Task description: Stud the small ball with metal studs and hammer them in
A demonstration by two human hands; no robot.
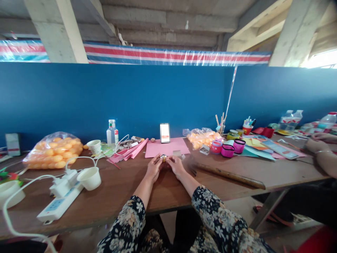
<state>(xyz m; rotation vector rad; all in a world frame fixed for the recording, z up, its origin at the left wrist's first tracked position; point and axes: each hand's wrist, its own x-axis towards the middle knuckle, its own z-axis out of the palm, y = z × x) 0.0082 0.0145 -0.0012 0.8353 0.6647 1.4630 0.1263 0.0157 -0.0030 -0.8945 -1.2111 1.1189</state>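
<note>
My left hand (pixel 154 168) and my right hand (pixel 176 165) rest together on the brown table (pixel 237 172), fingers pinched around a small shiny object (pixel 163 157) held between them. It is too small to name. Both arms wear dark floral sleeves. Just beyond my hands lies a pink sheet of paper (pixel 155 149) with a phone (pixel 164 133) standing on it against the blue wall. Pink paper strips (pixel 131 150) lie to the left of the sheet.
A bag of orange balls (pixel 54 150), paper cups (pixel 90 177), a white power strip (pixel 56 205) and a bottle (pixel 112 133) stand left. Another ball bag (pixel 204 137), tape rolls (pixel 228 150), a wooden stick (pixel 231 174) and coloured papers lie right. Another person's arm (pixel 322 154) rests far right.
</note>
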